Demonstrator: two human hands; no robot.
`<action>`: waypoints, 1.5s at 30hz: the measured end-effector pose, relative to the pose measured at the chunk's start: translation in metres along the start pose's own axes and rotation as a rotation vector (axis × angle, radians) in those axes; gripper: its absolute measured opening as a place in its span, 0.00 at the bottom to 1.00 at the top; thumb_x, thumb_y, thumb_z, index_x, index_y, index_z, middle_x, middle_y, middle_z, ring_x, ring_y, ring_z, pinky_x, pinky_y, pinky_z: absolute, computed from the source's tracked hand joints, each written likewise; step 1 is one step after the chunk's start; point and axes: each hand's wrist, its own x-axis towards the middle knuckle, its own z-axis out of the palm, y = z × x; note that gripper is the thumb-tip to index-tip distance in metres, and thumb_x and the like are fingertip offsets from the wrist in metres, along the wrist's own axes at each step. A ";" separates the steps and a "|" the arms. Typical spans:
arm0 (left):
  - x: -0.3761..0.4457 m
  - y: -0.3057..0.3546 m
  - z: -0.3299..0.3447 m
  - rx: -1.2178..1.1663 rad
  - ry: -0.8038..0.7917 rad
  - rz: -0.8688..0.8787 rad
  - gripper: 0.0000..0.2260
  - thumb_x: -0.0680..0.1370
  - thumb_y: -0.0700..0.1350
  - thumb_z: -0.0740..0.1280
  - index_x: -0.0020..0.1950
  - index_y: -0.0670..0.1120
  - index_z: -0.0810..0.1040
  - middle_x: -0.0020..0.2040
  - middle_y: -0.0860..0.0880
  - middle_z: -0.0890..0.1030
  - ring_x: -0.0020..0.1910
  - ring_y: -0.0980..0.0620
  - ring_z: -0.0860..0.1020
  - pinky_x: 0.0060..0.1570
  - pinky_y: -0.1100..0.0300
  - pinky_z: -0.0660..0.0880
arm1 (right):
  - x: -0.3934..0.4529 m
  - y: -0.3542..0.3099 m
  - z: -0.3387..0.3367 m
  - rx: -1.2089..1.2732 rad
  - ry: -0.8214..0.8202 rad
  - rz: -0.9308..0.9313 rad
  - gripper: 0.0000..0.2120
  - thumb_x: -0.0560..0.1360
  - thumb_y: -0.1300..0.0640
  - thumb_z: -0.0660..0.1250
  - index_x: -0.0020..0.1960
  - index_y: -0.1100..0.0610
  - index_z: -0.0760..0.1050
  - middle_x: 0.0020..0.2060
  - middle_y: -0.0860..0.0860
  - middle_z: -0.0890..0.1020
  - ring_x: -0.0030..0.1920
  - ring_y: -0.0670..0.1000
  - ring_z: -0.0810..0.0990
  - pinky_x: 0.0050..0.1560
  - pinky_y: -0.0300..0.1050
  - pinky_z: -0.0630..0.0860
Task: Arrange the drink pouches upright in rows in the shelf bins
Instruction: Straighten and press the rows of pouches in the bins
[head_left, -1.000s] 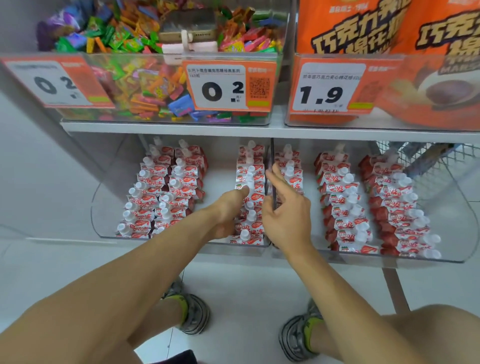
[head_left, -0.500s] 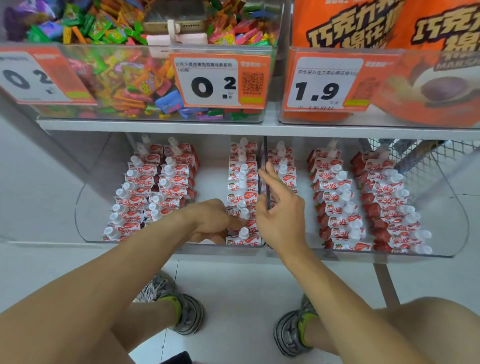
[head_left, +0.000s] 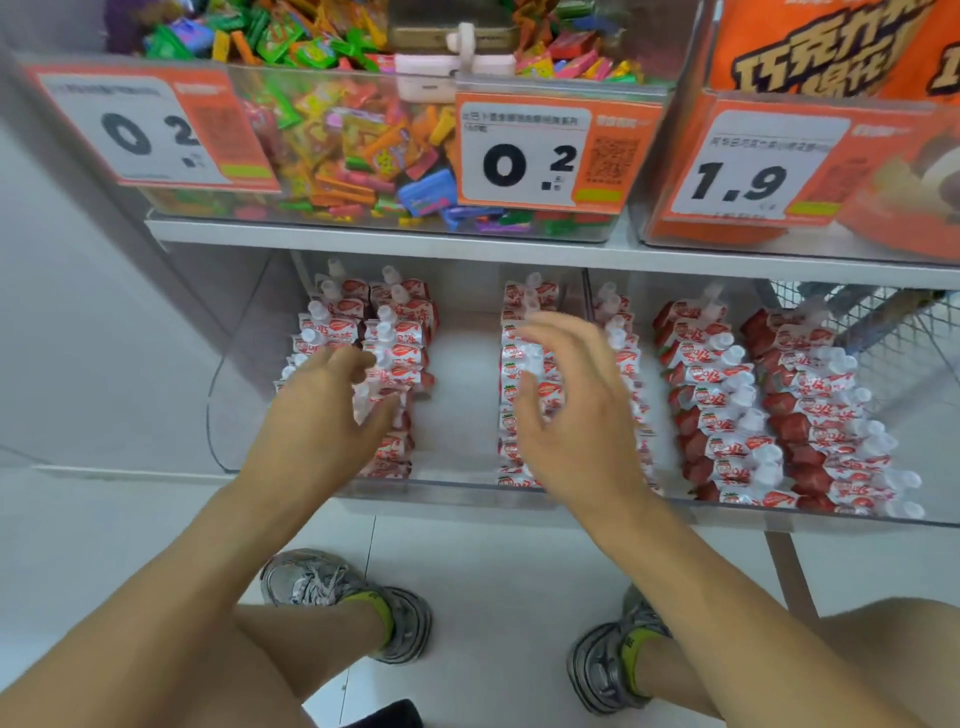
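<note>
We count two clear bins on the lower shelf, side by side. The drink pouches stand in six rows: three in the left bin and three in the right; how many pouches each row holds we cannot tell, since hands and blur cover many. We see two hands, left and right, three price tags above, and two shoes below.
</note>
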 end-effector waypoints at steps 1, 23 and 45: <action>0.000 -0.013 0.001 0.075 -0.086 -0.040 0.21 0.72 0.55 0.71 0.59 0.45 0.77 0.51 0.46 0.80 0.46 0.46 0.78 0.44 0.56 0.73 | 0.003 -0.014 0.015 0.074 -0.093 -0.013 0.19 0.74 0.66 0.66 0.64 0.58 0.75 0.61 0.52 0.76 0.62 0.49 0.75 0.67 0.41 0.70; 0.002 -0.032 0.006 0.041 -0.297 0.071 0.17 0.69 0.56 0.75 0.42 0.44 0.76 0.38 0.51 0.78 0.38 0.51 0.76 0.33 0.63 0.66 | 0.015 -0.009 0.087 0.465 -0.819 0.846 0.49 0.68 0.61 0.79 0.75 0.32 0.55 0.68 0.54 0.69 0.63 0.54 0.76 0.46 0.57 0.84; 0.028 -0.018 0.037 -0.818 -0.574 -0.529 0.33 0.78 0.63 0.57 0.78 0.50 0.51 0.75 0.48 0.65 0.71 0.46 0.68 0.71 0.47 0.64 | 0.016 -0.004 0.097 0.601 -0.643 1.010 0.29 0.84 0.42 0.51 0.81 0.45 0.44 0.79 0.45 0.55 0.79 0.52 0.55 0.76 0.54 0.53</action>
